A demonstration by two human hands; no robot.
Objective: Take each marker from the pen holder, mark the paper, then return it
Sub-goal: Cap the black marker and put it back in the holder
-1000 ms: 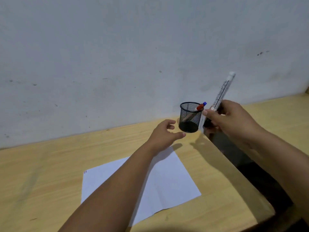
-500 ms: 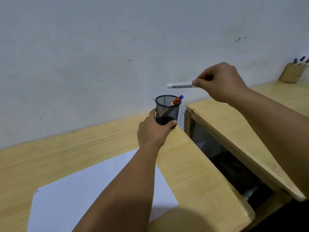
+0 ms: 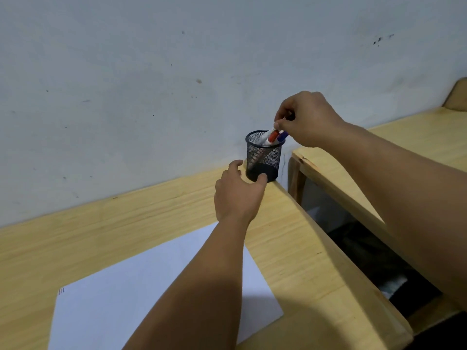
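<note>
A black mesh pen holder stands at the desk's far right corner, close to the wall. My left hand grips its base between thumb and fingers. My right hand hovers just above the rim, fingertips pinched on the top end of a white marker that slants down into the holder. A red-capped marker and a blue-capped marker lean inside beside it. The white paper lies on the desk in front of me, with small pen marks near its left corner; my left forearm covers part of it.
The wooden desk ends at a right edge just past the holder. A dark gap separates it from a second wooden desk on the right. A pale wall stands directly behind. A wooden object sits at the far right.
My right hand has swung the white marker from level in the air down into the holder. My left hand keeps its hold on the holder's base. The view has shifted.
</note>
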